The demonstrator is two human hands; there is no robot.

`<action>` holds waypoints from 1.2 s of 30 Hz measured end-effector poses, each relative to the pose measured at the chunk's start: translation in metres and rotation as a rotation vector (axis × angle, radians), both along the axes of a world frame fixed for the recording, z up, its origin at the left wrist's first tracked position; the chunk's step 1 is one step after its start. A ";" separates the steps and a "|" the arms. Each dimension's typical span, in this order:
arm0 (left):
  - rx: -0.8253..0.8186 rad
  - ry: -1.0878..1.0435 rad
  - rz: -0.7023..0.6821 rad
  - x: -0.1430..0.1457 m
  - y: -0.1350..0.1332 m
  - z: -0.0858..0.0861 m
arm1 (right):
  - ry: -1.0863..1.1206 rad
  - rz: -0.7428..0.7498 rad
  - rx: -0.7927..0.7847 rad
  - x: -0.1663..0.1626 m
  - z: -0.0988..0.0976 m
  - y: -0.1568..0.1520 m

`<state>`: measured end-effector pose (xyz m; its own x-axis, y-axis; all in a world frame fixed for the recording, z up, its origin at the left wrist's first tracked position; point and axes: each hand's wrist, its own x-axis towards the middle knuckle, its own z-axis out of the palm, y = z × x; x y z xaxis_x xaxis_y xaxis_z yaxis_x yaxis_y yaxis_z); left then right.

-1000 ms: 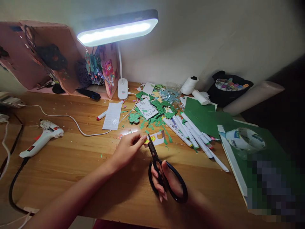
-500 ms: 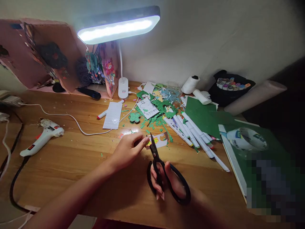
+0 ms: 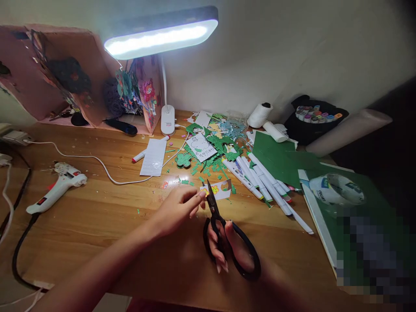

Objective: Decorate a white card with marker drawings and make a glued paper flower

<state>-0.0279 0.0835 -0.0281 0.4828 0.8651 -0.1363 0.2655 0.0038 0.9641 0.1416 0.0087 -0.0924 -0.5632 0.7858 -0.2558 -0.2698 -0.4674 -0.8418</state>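
My right hand (image 3: 218, 249) is closed round the looped handles of a pair of black scissors (image 3: 213, 207). The blades point away from me and look nearly together. Thumb and forefinger of my left hand (image 3: 177, 210) pinch a small yellow paper flower (image 3: 204, 190), right beside the blade tips. Behind the blades is a pale paper card (image 3: 222, 194) with another yellow flower and a rounded brown patch near its far corner. Whether the pinched flower is still joined to this card, I cannot tell. The scissors hide part of the card.
Green paper scraps (image 3: 224, 147) are heaped beyond my hands, with several white markers (image 3: 260, 177) to their right. A glue gun (image 3: 58, 186) lies at left. A lit lamp (image 3: 162, 37) hangs overhead. A tape roll (image 3: 336, 189) sits on green sheets at right.
The scissors have shifted slightly right, and their blades appear closer together. My left hand has moved a little, and its lower fingers show more below the pinch.
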 end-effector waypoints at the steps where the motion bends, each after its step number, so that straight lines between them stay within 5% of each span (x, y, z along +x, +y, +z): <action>1: -0.059 -0.065 -0.012 0.001 -0.001 0.001 | 0.003 -0.001 -0.001 0.000 0.000 0.000; 5: -0.157 -0.196 0.007 0.001 -0.001 0.002 | 0.012 -0.005 -0.003 0.000 0.002 0.001; 23: -0.031 -0.158 0.022 -0.002 0.002 0.009 | -0.035 0.000 0.065 0.002 0.012 -0.003; 36: -0.143 -0.220 0.028 -0.001 0.005 0.012 | -0.060 0.024 0.077 0.003 0.019 -0.004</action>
